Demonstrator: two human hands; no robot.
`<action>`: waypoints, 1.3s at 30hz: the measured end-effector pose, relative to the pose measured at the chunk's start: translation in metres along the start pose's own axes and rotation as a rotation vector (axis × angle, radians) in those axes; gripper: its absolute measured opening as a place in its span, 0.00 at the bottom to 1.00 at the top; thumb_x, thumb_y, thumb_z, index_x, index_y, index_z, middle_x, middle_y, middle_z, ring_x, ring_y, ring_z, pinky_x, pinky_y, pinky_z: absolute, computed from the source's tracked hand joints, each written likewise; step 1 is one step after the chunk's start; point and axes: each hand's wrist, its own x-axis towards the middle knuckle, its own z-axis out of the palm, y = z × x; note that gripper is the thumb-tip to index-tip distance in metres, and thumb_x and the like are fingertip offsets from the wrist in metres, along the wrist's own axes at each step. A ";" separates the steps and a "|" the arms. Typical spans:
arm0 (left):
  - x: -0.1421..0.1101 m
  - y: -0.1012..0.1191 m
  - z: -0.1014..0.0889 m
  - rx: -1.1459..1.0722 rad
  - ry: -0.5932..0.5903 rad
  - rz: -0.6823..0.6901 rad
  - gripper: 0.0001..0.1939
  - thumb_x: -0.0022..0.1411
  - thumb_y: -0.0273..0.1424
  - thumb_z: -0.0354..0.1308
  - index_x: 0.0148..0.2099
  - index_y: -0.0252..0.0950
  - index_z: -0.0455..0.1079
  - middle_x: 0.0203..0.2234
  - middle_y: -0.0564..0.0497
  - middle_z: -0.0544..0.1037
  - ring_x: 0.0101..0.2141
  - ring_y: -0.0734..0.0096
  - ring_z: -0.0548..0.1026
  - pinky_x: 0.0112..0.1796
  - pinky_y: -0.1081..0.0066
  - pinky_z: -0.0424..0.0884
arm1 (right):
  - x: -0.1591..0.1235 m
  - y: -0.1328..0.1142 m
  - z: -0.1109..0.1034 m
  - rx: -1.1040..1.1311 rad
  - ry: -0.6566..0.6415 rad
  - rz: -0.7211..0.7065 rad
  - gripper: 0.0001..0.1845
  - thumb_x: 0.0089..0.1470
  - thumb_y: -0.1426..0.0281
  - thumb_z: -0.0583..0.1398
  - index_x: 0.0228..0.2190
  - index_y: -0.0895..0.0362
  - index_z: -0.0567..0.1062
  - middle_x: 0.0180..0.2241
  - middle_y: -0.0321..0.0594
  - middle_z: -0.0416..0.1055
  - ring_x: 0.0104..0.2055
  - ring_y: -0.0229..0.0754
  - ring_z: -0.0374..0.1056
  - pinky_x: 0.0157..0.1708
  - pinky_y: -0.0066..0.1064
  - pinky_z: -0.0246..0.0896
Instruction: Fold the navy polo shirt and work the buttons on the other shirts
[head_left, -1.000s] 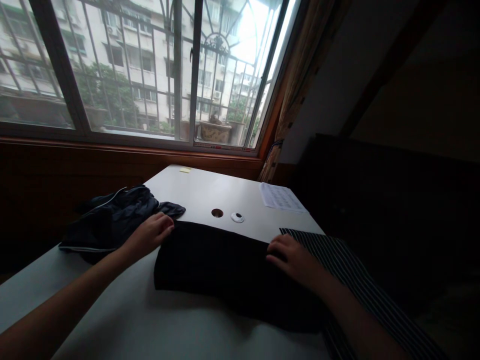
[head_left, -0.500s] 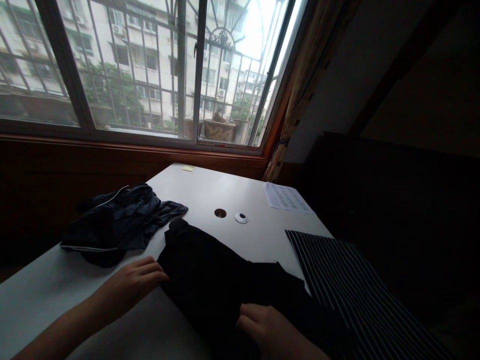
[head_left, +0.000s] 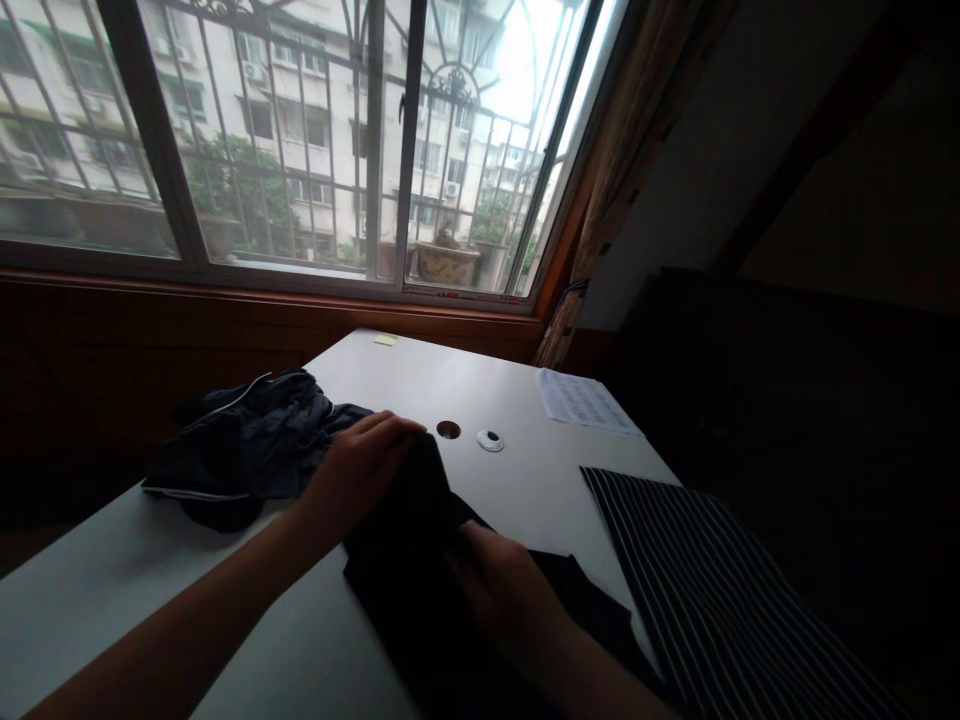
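A black garment (head_left: 405, 600) lies across the near part of the white table; it is too dark to tell what kind. My left hand (head_left: 364, 465) is closed on its far end and holds that end raised off the table in a fold. My right hand (head_left: 502, 580) is closed on the cloth a little nearer and to the right, its fingertips partly hidden by dark fabric. To the left lies a crumpled dark navy garment (head_left: 247, 435) with white piping, just beyond my left wrist. On the right, a black-and-white striped cloth (head_left: 697, 570) is spread flat.
The white table (head_left: 480, 380) has a round cable hole (head_left: 448, 430) with its white cover (head_left: 490, 440) beside it. Printed sheets (head_left: 589, 402) lie at the back right, and a yellow sticky note (head_left: 386, 340) at the far edge. Beyond stands a barred window (head_left: 300, 150).
My left hand has moved right and away from me, lifting the garment's far end into a fold. My right hand has moved farther out and slightly left. The view has shifted slightly.
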 end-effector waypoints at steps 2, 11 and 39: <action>-0.004 -0.002 0.017 -0.027 0.086 -0.017 0.15 0.70 0.29 0.51 0.57 0.41 0.66 0.50 0.46 0.75 0.48 0.63 0.75 0.50 0.61 0.72 | 0.015 0.011 -0.030 0.105 0.112 0.046 0.11 0.62 0.65 0.52 0.31 0.55 0.71 0.27 0.36 0.72 0.29 0.40 0.68 0.29 0.30 0.57; -0.088 -0.003 0.081 0.028 -0.540 0.379 0.24 0.62 0.43 0.62 0.58 0.45 0.66 0.52 0.46 0.73 0.57 0.52 0.67 0.60 0.51 0.62 | 0.090 0.128 -0.118 -0.083 0.350 0.258 0.17 0.60 0.63 0.51 0.37 0.56 0.77 0.36 0.42 0.77 0.42 0.48 0.71 0.46 0.37 0.63; -0.038 -0.050 -0.019 -0.009 -0.610 -0.050 0.10 0.68 0.30 0.52 0.44 0.40 0.75 0.43 0.48 0.77 0.43 0.65 0.74 0.46 0.69 0.68 | 0.068 0.054 -0.014 -0.151 -0.079 -0.164 0.07 0.57 0.76 0.61 0.38 0.55 0.78 0.41 0.39 0.74 0.39 0.38 0.71 0.39 0.29 0.64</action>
